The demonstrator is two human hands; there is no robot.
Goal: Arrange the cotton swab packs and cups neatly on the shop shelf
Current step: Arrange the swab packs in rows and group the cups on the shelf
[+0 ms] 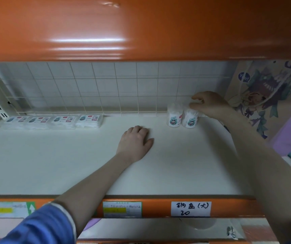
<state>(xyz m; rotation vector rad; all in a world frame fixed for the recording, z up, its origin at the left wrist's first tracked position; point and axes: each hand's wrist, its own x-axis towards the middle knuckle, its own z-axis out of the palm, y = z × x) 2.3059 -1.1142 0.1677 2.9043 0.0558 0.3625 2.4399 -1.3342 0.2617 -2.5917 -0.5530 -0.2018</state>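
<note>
"Where are the cups?"

"Two small clear plastic cups of cotton swabs (183,118) stand at the back right of the white shelf (71,164). My right hand (209,103) pinches the top of one. They look light and tippy, so I hold the lid."

"And your other hand?"

"My left hand (135,140) rests flat. Flat white swab packs (55,121) line the back left, by the wire grid (106,85)."

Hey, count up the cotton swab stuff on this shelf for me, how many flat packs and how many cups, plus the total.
Flat cotton swab packs: 4, in a row at the back left.
Cotton swab cups: 2 visible, side by side at the back right; the right hand touches the right one.
Total: 6
</note>
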